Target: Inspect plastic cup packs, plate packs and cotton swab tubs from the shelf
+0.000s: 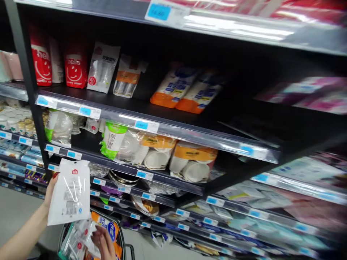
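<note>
As your left hand [50,189] clamps its left edge, the white packet [72,196] extends rightward from that grip, mostly below your thumb. Your right hand [105,243], fingers loosely apart, is lower and right of the grip, over the basket [123,236] holding other packets [77,240].

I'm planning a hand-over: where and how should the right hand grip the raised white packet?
Probably the right edge of the white packet, approached from the right: the left hand holds the left edge, and the packet looks flat, so a front-and-back pinch should suit.
</note>
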`<state>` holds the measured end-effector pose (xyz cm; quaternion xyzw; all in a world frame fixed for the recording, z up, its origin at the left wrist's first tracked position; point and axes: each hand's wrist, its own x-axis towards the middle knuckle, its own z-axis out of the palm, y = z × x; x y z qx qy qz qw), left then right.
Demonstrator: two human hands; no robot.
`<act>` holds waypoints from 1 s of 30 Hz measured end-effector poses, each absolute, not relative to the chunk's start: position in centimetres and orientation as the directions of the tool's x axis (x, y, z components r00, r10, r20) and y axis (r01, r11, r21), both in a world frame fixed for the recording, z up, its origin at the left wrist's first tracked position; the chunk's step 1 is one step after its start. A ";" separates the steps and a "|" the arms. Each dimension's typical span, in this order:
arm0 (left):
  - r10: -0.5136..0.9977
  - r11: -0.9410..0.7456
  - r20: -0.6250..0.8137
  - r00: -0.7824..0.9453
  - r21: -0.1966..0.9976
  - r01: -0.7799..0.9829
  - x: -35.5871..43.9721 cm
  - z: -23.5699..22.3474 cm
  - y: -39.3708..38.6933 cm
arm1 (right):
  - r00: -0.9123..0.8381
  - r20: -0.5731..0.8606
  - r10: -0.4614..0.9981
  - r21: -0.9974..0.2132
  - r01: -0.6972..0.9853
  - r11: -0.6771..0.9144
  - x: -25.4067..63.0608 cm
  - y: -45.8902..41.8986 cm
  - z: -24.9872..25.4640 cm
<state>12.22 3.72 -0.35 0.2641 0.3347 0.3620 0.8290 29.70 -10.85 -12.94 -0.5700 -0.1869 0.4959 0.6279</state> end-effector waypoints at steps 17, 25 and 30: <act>0.631 0.641 -0.008 0.776 0.569 -0.515 13.0 -0.7 1.3 | 0.372 -0.213 0.904 -0.914 -0.402 -0.050 22.8 -9.3 -1.2; 0.972 0.089 0.049 0.230 0.829 -0.553 14.1 0.1 0.3 | 0.532 0.616 0.581 -0.672 0.739 0.036 24.8 -9.2 -3.1; 0.942 0.150 0.038 0.332 0.841 -0.520 14.4 -1.2 -1.9 | -0.018 0.963 0.270 -0.048 0.971 0.235 24.7 -7.6 -1.8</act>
